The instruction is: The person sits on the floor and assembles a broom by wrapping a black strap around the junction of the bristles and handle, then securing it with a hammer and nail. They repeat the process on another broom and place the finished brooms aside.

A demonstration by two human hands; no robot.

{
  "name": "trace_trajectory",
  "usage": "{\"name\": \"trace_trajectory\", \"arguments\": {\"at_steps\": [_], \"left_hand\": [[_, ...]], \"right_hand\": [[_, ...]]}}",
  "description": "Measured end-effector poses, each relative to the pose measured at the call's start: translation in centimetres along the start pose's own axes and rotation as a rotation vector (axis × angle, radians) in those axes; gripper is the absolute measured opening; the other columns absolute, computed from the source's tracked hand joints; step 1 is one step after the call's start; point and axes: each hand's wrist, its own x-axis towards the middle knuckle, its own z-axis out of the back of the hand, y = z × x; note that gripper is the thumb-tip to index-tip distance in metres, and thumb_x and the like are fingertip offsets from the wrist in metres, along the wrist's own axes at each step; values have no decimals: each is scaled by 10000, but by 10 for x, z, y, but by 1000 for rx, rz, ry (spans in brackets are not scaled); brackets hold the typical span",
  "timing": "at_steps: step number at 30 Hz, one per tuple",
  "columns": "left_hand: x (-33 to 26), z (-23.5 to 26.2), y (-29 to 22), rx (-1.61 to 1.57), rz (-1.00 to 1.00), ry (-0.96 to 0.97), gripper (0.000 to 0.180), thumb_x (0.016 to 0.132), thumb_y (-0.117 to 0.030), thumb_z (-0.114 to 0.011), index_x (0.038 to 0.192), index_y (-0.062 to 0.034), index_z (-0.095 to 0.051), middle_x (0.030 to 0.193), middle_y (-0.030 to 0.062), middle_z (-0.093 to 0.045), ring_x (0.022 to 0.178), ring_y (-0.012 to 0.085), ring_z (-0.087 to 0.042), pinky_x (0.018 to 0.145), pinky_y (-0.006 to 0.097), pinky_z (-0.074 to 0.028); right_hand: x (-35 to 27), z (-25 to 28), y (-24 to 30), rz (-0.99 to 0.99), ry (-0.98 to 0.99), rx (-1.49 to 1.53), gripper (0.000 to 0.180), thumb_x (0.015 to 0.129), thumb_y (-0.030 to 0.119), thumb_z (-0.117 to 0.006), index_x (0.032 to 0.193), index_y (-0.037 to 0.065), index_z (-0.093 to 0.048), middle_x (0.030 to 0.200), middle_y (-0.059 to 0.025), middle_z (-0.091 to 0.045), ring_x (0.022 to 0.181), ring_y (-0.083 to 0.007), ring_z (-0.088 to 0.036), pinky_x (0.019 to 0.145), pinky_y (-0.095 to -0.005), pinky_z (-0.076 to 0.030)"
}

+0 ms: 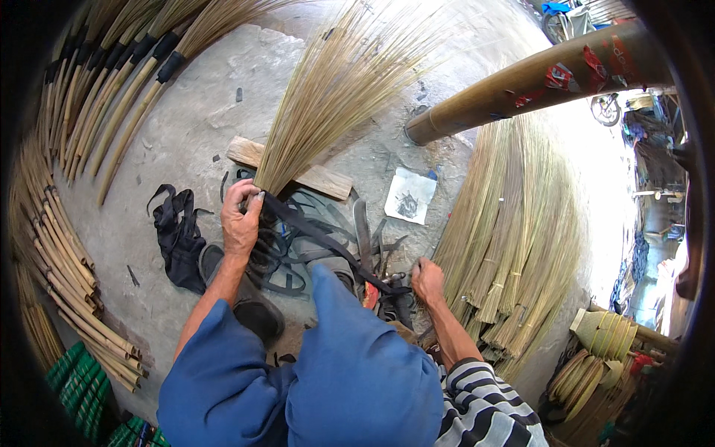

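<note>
The left hand (240, 220) is gripping the broom (328, 97) at its neck, fingers clamped, bristles fanning up and away. The right hand (427, 279) is pulling the black strap (320, 238) taut, fingers closed on its end, low and rightward over the floor (194, 112).

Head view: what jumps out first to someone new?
The fan of pale straw bristles at top centre, gripped at its base by the left hand. A black strap runs taut from there to the right hand at lower centre. Finished brooms line the left rim, with loose straw bundles at right.
</note>
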Motion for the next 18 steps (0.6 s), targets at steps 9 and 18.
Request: {"name": "trace_trajectory", "arguments": {"at_steps": [9,18], "left_hand": [[-1,-2,-3,-59,79,-19,134,1026,-91,-773,1138,-33,-728,1308,141,-704,1310,291,-659,1111,409,-509],[0,0,-1,-37,72,-15,129,1018,-89,-782,1130,-36,-746,1304,135,-709,1284,270,-667,1085,392,-518]], "right_hand": [[32,61,19,81,-266,98,186,970,189,-668,911,13,-659,845,-282,-702,811,-538,-690,785,-615,-564],[29,68,-45,-18,80,-107,273,964,276,-675,1093,36,-676,968,-308,-745,947,-534,-733,849,-624,-582]]}}
